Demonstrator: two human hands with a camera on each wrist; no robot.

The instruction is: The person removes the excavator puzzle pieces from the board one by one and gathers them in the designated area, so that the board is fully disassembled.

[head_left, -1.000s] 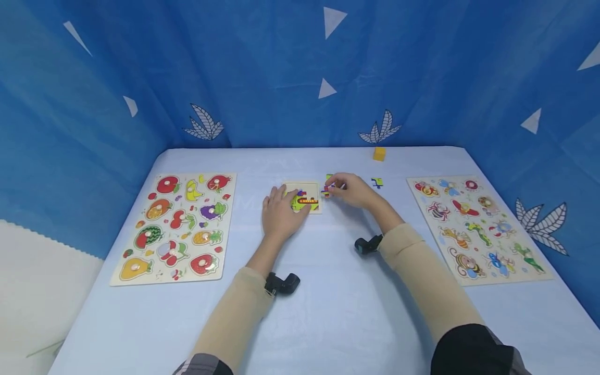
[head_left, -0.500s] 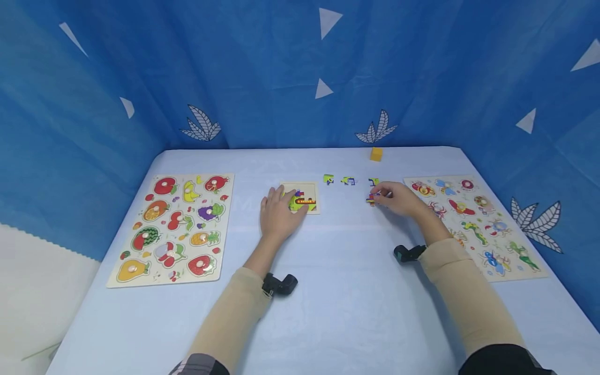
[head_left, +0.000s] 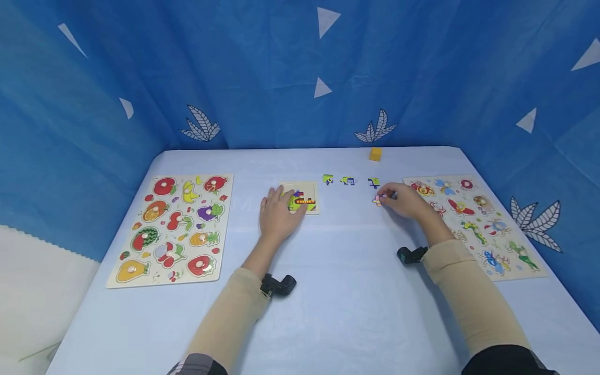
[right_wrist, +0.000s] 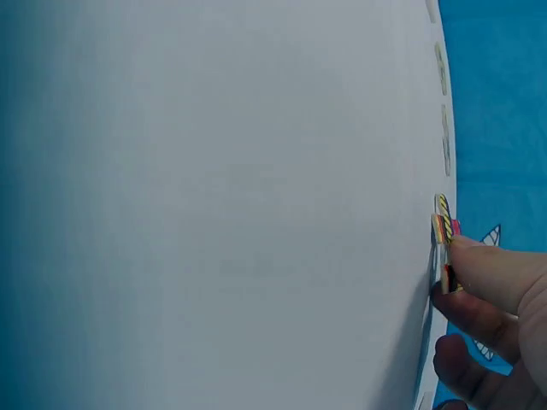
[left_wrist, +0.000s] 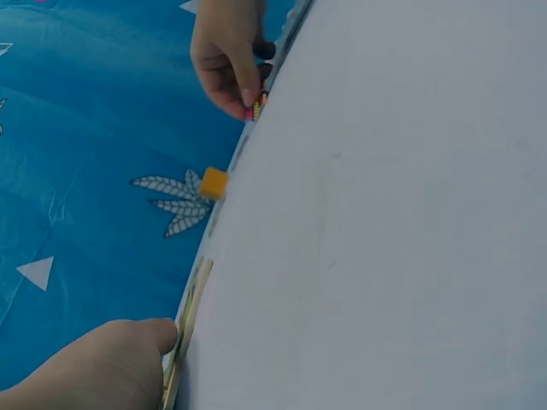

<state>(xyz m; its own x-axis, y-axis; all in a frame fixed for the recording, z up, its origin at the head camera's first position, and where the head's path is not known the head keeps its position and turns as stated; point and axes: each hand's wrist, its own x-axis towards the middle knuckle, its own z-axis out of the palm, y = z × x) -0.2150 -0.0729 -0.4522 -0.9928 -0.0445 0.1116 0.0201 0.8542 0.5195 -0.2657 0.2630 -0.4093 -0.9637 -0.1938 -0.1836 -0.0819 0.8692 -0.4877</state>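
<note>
My left hand point(head_left: 279, 216) lies on the left side of a small wooden puzzle tray point(head_left: 315, 210), its fingers extended over the frame. A colourful picture in green, red and purple shows inside the tray, partly hidden by the hand. In the left wrist view the thumb rests against the edge of the puzzle tray point(left_wrist: 200, 286). To the right, my right hand point(head_left: 403, 200) pinches a small jigsaw piece point(head_left: 376, 200) between thumb and fingers, just over the table. The right wrist view shows this jigsaw piece point(right_wrist: 443, 224) with yellow-black stripes and red, partly covered by the fingertips.
Three green jigsaw pieces lie in a row behind: one near the tray point(head_left: 328, 179), a middle piece point(head_left: 348, 180) and a right piece point(head_left: 373, 183). A yellow block point(head_left: 375, 153) stands at the back edge. A fruit board point(head_left: 171, 229) lies left, an insect board point(head_left: 475, 226) right.
The right hand has carried the jigsaw piece rightward, from beside the tray to in front of the rightmost green piece. The left hand has stayed on the tray.
</note>
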